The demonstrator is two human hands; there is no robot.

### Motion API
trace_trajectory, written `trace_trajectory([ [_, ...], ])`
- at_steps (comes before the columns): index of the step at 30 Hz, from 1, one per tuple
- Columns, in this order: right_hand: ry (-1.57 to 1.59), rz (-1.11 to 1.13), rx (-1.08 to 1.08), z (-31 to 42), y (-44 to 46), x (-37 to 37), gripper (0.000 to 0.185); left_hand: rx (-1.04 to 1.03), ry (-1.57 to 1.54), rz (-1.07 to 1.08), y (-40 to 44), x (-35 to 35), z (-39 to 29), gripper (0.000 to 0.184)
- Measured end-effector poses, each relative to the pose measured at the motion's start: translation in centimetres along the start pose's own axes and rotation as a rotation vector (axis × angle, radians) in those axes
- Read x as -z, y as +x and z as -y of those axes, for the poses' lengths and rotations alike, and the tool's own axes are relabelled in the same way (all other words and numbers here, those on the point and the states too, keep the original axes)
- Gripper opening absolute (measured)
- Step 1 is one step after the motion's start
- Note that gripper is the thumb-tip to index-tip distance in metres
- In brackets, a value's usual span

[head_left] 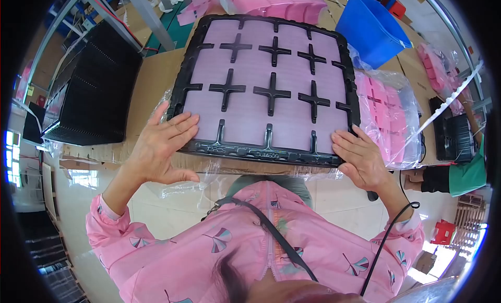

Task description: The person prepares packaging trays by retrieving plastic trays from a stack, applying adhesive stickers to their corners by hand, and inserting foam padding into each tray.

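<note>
A black plastic tray [261,156] with cross-shaped dividers lies on the cardboard-covered table. Pale pink sheet material [250,68] shows between the black crosses. My left hand [169,144] rests at the tray's near left corner, its fingers spread over the edge onto the pink surface and the thumb held apart. At the near right corner my right hand [361,156] lies with its fingertips on the pink surface and its palm by the rim. Both hands are open. The tray's underside is hidden.
A tall stack of black trays [96,89] stands at the left. Behind are pink moulded pieces [276,4] and a blue bin [370,31]. Bagged pink trays [389,115] lie close by on the right. Part of another person [467,170] shows at the far right.
</note>
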State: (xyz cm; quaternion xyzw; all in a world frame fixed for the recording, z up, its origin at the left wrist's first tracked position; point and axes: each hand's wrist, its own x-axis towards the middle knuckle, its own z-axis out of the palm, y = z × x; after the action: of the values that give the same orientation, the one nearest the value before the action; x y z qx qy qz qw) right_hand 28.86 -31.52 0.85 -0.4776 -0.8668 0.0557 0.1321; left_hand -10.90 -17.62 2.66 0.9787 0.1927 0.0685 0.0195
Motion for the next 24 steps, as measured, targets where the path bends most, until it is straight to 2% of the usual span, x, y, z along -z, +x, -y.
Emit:
trace_trajectory([
  [14,0.059,-0.048,0.047,-0.1,1.5,-1.2,0.038,0.029,0.045,-0.057,0.9,-0.8,-0.7,0.084],
  [17,0.025,-0.066,-0.004,-0.1,-0.7,-0.7,0.039,0.079,0.049,-0.106,-1.0,-0.7,-1.0,0.082],
  [24,-0.004,-0.18,-0.076,0.9,-0.9,-1.2,0.039,0.123,0.108,-0.23,0.4,-1.4,-2.7,0.064],
])
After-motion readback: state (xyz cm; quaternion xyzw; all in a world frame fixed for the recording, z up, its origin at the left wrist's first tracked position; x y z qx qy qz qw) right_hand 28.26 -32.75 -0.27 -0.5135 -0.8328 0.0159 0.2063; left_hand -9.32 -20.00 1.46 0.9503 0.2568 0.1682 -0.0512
